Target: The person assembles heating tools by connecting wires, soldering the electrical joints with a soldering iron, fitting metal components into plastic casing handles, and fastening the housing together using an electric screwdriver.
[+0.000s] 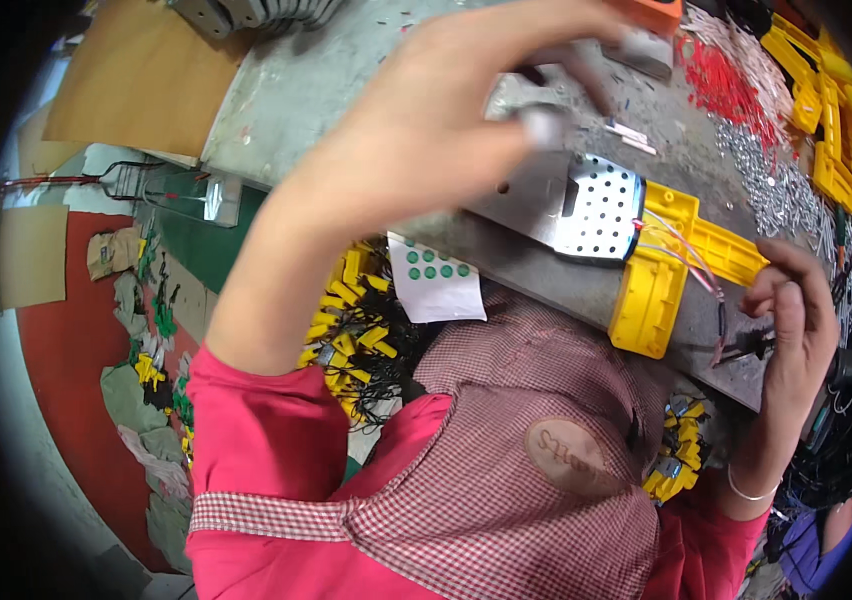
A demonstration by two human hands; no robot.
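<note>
My left hand (426, 130), smeared by motion, reaches across above the bench. Its thumb and fingers are apart, with pale coverings on the tips. The fingertips are close to a grey block with an orange top (651, 15). My right hand (796, 310) curls its fingers at the end of a yellow plastic housing (646, 310), which lies near the bench's front edge. Thin red and pale wires (681, 245) run across this housing. Against its left side sits a perforated metal plate (601, 210) with a dark rim, beside a flat grey metal piece (526, 195).
Red small parts (726, 85), silver screws (786, 200) and yellow housings (836, 150) are heaped at the right. Black cables (846, 440) hang below them. Yellow parts with black leads (351, 340) and a sheet with green dots (436, 285) are by the front edge. Cardboard (146, 80) lies far left.
</note>
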